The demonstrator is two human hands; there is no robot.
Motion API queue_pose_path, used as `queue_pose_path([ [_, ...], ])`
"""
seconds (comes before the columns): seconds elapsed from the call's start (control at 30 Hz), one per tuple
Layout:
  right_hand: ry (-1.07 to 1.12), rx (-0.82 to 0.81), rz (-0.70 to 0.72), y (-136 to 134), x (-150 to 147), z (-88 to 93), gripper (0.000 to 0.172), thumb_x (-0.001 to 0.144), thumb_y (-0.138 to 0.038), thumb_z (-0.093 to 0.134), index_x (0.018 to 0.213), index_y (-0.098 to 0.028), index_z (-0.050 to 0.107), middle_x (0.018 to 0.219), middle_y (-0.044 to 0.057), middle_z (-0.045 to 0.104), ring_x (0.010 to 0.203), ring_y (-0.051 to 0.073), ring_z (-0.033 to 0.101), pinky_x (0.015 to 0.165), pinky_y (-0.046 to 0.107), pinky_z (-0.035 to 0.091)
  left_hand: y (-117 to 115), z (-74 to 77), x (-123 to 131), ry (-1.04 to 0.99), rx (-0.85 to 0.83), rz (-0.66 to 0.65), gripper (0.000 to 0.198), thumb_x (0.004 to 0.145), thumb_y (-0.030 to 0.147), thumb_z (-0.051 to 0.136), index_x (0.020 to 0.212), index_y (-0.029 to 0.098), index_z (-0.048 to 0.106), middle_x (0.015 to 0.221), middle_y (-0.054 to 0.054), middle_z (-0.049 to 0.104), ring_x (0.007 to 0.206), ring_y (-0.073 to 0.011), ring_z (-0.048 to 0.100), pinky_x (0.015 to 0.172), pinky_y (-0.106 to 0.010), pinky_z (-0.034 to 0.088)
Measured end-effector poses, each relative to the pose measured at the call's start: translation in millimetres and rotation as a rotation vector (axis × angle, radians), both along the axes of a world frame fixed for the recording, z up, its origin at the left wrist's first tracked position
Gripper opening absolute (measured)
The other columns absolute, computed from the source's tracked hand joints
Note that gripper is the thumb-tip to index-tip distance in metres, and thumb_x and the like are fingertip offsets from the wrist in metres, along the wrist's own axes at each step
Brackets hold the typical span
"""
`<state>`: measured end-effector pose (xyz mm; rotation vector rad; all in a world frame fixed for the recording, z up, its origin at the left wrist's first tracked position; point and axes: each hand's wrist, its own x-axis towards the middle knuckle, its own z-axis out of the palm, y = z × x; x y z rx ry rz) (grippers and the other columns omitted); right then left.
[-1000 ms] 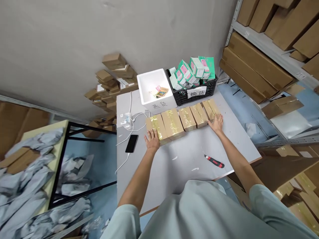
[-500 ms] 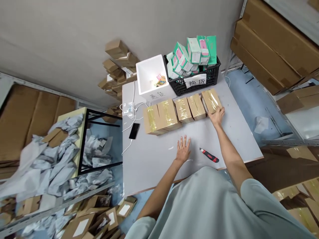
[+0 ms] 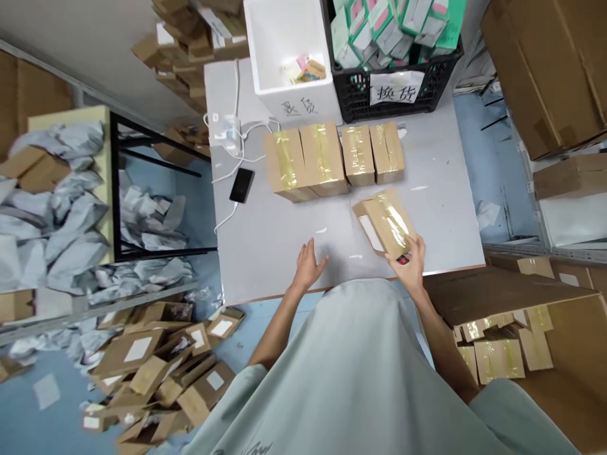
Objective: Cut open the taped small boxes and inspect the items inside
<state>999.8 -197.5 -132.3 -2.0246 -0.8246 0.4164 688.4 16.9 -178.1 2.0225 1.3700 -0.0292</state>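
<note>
My right hand point(image 3: 408, 262) grips the near end of a taped cardboard box point(image 3: 389, 218), with a white label on its left side, above the front right of the table point(image 3: 265, 253). A red and black bit of the utility knife point(image 3: 403, 259) shows between my fingers and the box; the rest is hidden. My left hand point(image 3: 309, 265) hovers near the front edge, fingers apart and holding nothing. Beyond both hands stand other taped boxes in a row: two larger cartons point(image 3: 306, 161) on the left and two smaller cartons point(image 3: 373, 155) on the right.
A white foam bin point(image 3: 294, 95) and a black crate point(image 3: 396, 95) of green-and-white boxes stand at the back. A phone point(image 3: 241, 185) and power strip point(image 3: 225, 133) with cables lie left. A large open carton point(image 3: 564, 373) holding taped boxes is at my right.
My right hand has pulled the end box out of the row toward me and turned it. My left hand has moved toward the left. The view has tipped downward.
</note>
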Motion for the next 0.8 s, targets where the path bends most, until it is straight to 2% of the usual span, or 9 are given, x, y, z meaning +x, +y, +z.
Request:
queue_pose_path([
  [0.1, -0.047, -0.084, 0.361, 21, -23, -3.1, 0.084, 0.088, -0.040, 0.096, 0.162, -0.027, 0.058, 0.178, 0.021, 0.040, 0.171, 0.041, 0.042, 0.138, 0.064, 0.047, 10, -2.2, -8, -0.169, -0.046, 0.136, 0.103, 0.099, 0.042, 0.076, 0.184, 0.011, 0.028, 0.184, -0.029, 0.044, 0.170, -0.0441, 0.049, 0.140, -0.064, 0.041],
  [0.17, -0.061, -0.136, 0.584, 40, -34, -7.5, 0.083, 0.087, -0.035, 0.096, 0.162, -0.025, 0.059, 0.182, 0.022, 0.038, 0.175, 0.043, 0.036, 0.143, 0.067, 0.037, 12, -2.8, -15, -0.254, -0.103, 0.207, 0.099, 0.094, 0.035, 0.079, 0.182, 0.018, 0.036, 0.180, -0.023, 0.053, 0.160, -0.0408, 0.062, 0.134, -0.062, 0.050],
  [0.27, -0.052, -0.187, 0.820, 65, -46, -10.0, 0.082, 0.089, -0.030, 0.094, 0.163, -0.025, 0.060, 0.187, 0.022, 0.033, 0.178, 0.044, 0.029, 0.143, 0.070, 0.036, 5, -2.7, -33, -0.310, -0.186, 0.318, 0.080, 0.089, 0.026, 0.077, 0.167, 0.019, 0.060, 0.161, -0.017, 0.073, 0.140, -0.0348, 0.076, 0.125, -0.054, 0.060],
  [0.37, -0.013, -0.218, 0.939, 80, -50, -5.7, 0.082, 0.087, -0.025, 0.094, 0.163, -0.026, 0.063, 0.189, 0.018, 0.032, 0.180, 0.042, 0.025, 0.143, 0.068, 0.037, -12, -1.2, -59, -0.304, -0.217, 0.370, 0.064, 0.086, 0.026, 0.074, 0.150, 0.018, 0.074, 0.146, -0.013, 0.082, 0.135, -0.0328, 0.078, 0.125, -0.051, 0.060],
  [0.47, 0.087, -0.240, 0.944, 87, -49, -1.2, 0.082, 0.084, -0.028, 0.095, 0.161, -0.026, 0.067, 0.190, 0.017, 0.033, 0.176, 0.040, 0.037, 0.142, 0.062, 0.042, -32, 0.9, -84, -0.343, -0.255, 0.400, 0.061, 0.086, 0.032, 0.075, 0.145, 0.018, 0.078, 0.147, -0.012, 0.081, 0.133, -0.0319, 0.078, 0.125, -0.051, 0.060],
  [0.57, 0.234, -0.247, 0.816, 94, -51, -6.8, 0.078, 0.090, -0.041, 0.089, 0.163, -0.026, 0.066, 0.187, 0.017, 0.040, 0.170, 0.038, 0.049, 0.131, 0.057, 0.056, -43, 0.6, -95, -0.370, -0.277, 0.393, 0.050, 0.091, 0.041, 0.076, 0.136, 0.018, 0.082, 0.142, -0.012, 0.082, 0.130, -0.0312, 0.078, 0.122, -0.049, 0.062],
  [0.63, 0.309, -0.278, 0.679, 101, -56, -16.6, 0.079, 0.094, -0.052, 0.084, 0.166, -0.025, 0.063, 0.182, 0.018, 0.048, 0.162, 0.036, 0.058, 0.126, 0.055, 0.061, -43, -3.2, -94, -0.368, -0.289, 0.374, 0.046, 0.096, 0.044, 0.074, 0.133, 0.018, 0.082, 0.141, -0.014, 0.082, 0.129, -0.0312, 0.079, 0.121, -0.048, 0.063],
  [0.7, 0.330, -0.336, 0.544, 106, -64, -27.4, 0.087, 0.096, -0.062, 0.082, 0.169, -0.022, 0.059, 0.177, 0.021, 0.053, 0.152, 0.036, 0.067, 0.126, 0.055, 0.061, -38, -9.8, -88, -0.363, -0.316, 0.361, 0.049, 0.099, 0.041, 0.070, 0.139, 0.015, 0.080, 0.145, -0.017, 0.080, 0.127, -0.0315, 0.079, 0.120, -0.049, 0.063],
  [0.8, 0.302, -0.407, 0.436, 106, -78, -37.8, 0.100, 0.095, -0.071, 0.080, 0.174, -0.015, 0.052, 0.177, 0.027, 0.055, 0.152, 0.040, 0.067, 0.128, 0.059, 0.058, -27, -21.0, -77, -0.353, -0.368, 0.338, 0.058, 0.100, 0.037, 0.068, 0.153, 0.014, 0.072, 0.154, -0.020, 0.076, 0.128, -0.0325, 0.079, 0.121, -0.051, 0.062],
])
